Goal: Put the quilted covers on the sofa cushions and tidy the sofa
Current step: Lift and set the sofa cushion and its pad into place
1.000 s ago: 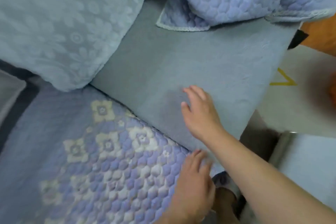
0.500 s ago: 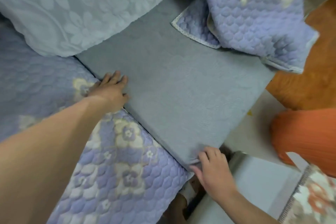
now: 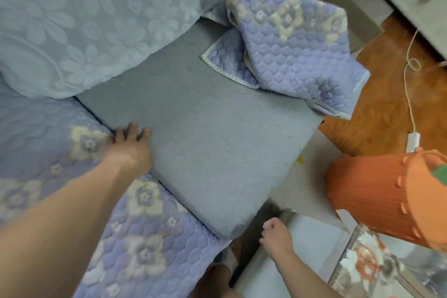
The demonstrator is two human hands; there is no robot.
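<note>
A bare grey-blue seat cushion (image 3: 217, 140) lies in the middle of the sofa. To its left, a seat wears a purple quilted cover with cream flowers (image 3: 48, 152). A second quilted cover (image 3: 295, 51) lies crumpled on the grey cushion's far right corner. My left hand (image 3: 129, 145) rests at the seam between the covered seat and the grey cushion, fingertips pushed into the gap. My right hand (image 3: 274, 232) hangs just off the grey cushion's front corner, fingers curled into a loose fist with nothing in it.
A pale blue flowered back cushion (image 3: 96, 19) leans over the seats at the top left. An orange ribbed bin (image 3: 387, 196) stands on the floor at right, beside a white cable and plug (image 3: 412, 140). A light table edge (image 3: 302, 261) sits near my right hand.
My left hand has moved from on top of the covered seat into the seam beside the grey cushion. My right hand has come off the cushion's front corner and curled shut.
</note>
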